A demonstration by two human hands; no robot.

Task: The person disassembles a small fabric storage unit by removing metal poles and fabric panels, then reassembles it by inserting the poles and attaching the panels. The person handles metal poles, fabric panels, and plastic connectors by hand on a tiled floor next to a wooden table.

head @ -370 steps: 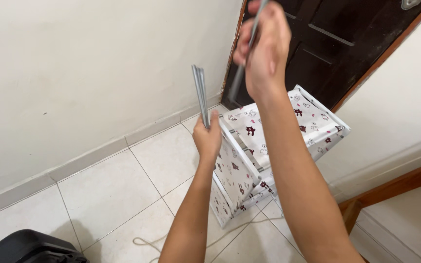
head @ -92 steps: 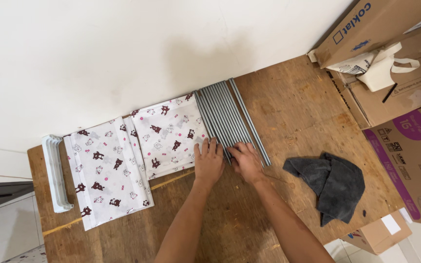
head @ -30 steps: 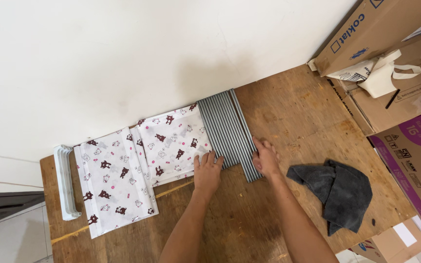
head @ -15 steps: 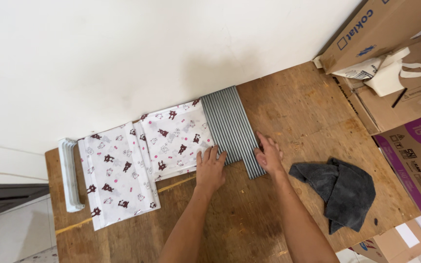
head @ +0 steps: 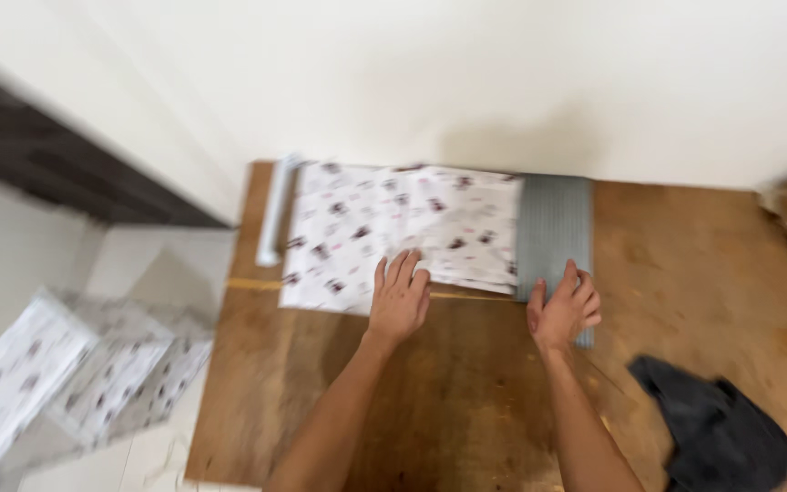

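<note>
Since half a second ago the head camera has swung left, so the cardboard boxes have dropped out of view and a second patterned fabric piece on the pale floor has come in; both hands have kept their places at the near edge of the work.

Left hand lies flat, fingers spread, its grip released, pressing the near edge of the white patterned fabric; right hand rests with fingers loosely curled on the near end of the bundle of grey rods, palm down, pressing rather than clasping, though motion blur hides whether any rod is pinched.

Fabric and rods lie straight ahead of both hands, toward the wall; the rods' long axis runs away from the person, near edge to wall, and the bundle sits just beside the fabric's right edge, touching it; the right hand is the nearer to the rods, the left the nearer to the cloth; 1 white strip lies along the fabric's far left side.

Worn wooden bench carries all this; a dark crumpled cloth sits well apart at the right; a plain white wall backs the bench.
</note>
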